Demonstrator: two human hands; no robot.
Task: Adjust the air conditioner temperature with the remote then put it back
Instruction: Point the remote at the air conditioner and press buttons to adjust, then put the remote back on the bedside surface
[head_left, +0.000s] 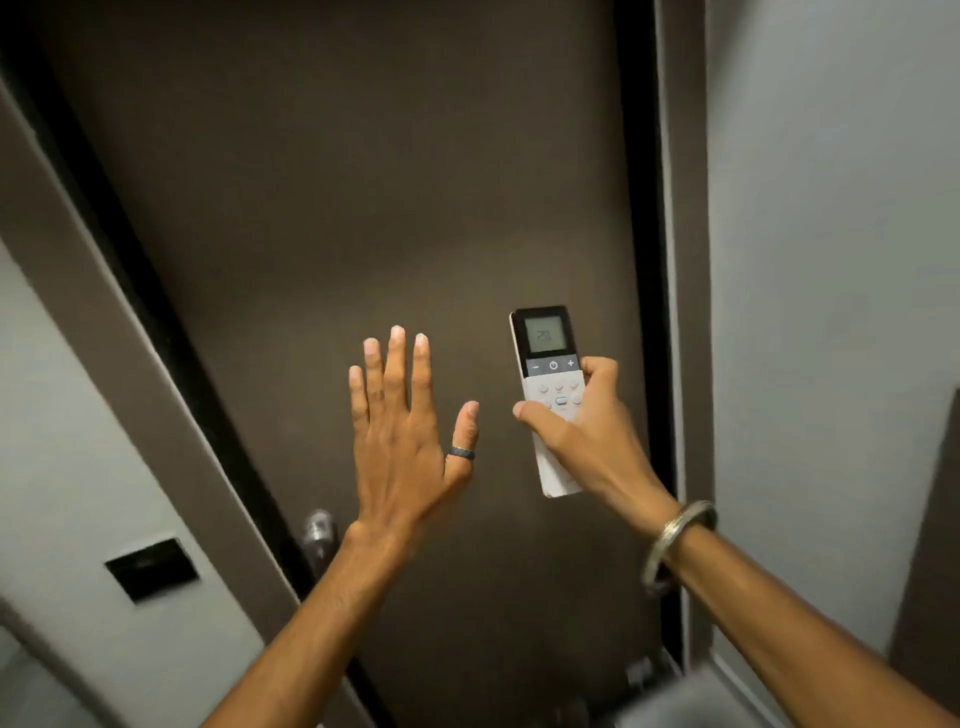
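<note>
My right hand (582, 441) grips a white air conditioner remote (548, 364) upright in front of a dark brown door (363, 182). The remote has a small grey screen with faint digits at its top, then a dark strip with minus, power and plus buttons, and pale buttons below. My thumb rests on the remote's left edge and my fingers wrap its right side. To the left of the remote, my left hand (400, 436) is raised flat with fingers spread, back toward me, holding nothing; it wears a dark ring on the thumb. No air conditioner is in view.
A metal door handle (318, 535) shows at the door's left edge, partly behind my left forearm. A black switch plate (151, 569) sits on the grey wall at the lower left. Grey wall (831, 260) lies to the right. A metal bangle (675, 545) circles my right wrist.
</note>
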